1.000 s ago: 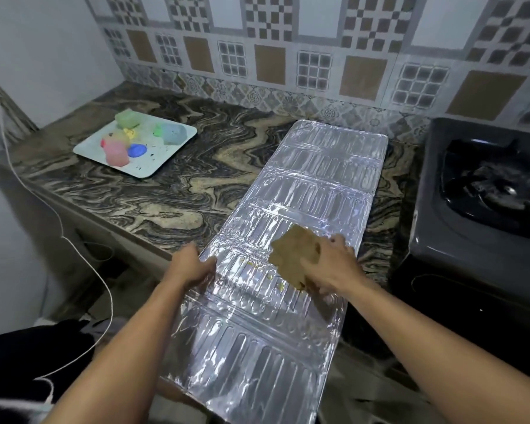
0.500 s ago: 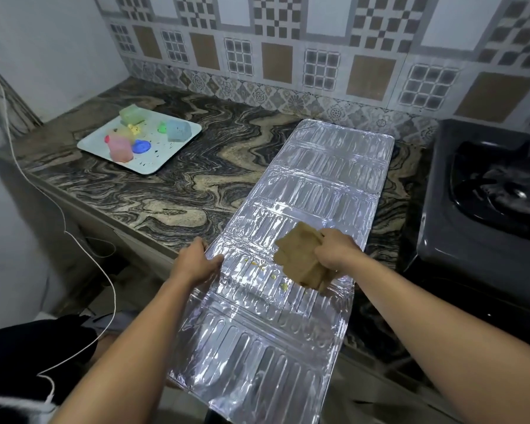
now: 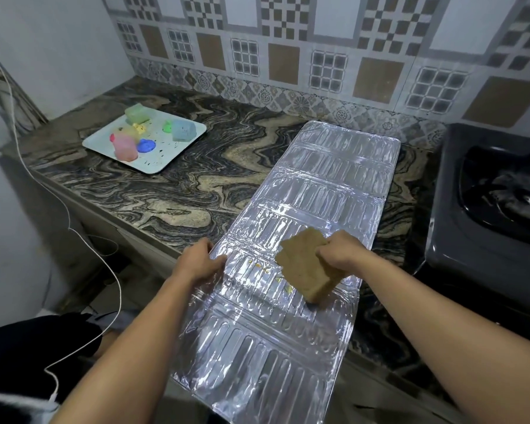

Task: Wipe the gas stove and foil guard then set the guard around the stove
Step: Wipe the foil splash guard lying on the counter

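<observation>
Head view, mid-wipe on the foil guard (image 3: 325,185) flat across the bench (image 3: 196,185), left hand (image 3: 196,264) gripping its edge, right hand (image 3: 341,255) clutching a brown sponge (image 3: 303,264), yellow specks (image 3: 288,289) probably next.

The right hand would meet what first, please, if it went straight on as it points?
Pointing up-left, the right hand would likely cross only bare foil guard, then the countertop beyond.

The person's bare left hand (image 3: 196,264) and bare right hand (image 3: 343,252) join a left forearm (image 3: 129,347) and a right forearm (image 3: 441,307) uncovered to the lower edge, beside black fabric (image 3: 28,356), perhaps clothing, with a pale band below and a thin white cord (image 3: 117,289) trailing across it.
</observation>
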`<action>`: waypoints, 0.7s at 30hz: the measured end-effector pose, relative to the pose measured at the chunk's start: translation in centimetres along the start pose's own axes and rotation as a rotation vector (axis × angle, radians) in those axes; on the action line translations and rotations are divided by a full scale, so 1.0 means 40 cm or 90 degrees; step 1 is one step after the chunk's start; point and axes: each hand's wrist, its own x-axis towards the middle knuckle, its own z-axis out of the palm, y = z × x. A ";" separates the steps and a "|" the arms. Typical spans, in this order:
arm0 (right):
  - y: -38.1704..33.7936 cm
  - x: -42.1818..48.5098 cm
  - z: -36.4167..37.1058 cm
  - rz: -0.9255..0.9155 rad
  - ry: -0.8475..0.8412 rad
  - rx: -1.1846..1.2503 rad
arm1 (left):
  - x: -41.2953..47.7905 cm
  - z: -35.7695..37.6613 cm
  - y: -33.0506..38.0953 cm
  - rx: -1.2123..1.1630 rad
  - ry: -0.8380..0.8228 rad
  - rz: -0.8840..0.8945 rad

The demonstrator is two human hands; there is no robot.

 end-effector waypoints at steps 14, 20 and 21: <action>-0.269 -0.018 0.132 -0.058 -0.087 0.464 | 0.034 -0.016 -0.034 0.086 0.045 0.071; -0.206 -0.021 0.229 -0.055 -0.073 0.052 | 0.067 -0.017 -0.066 -0.047 -0.011 0.089; -0.197 -0.015 0.226 -0.062 -0.069 0.030 | 0.070 -0.021 -0.063 -0.054 -0.018 0.093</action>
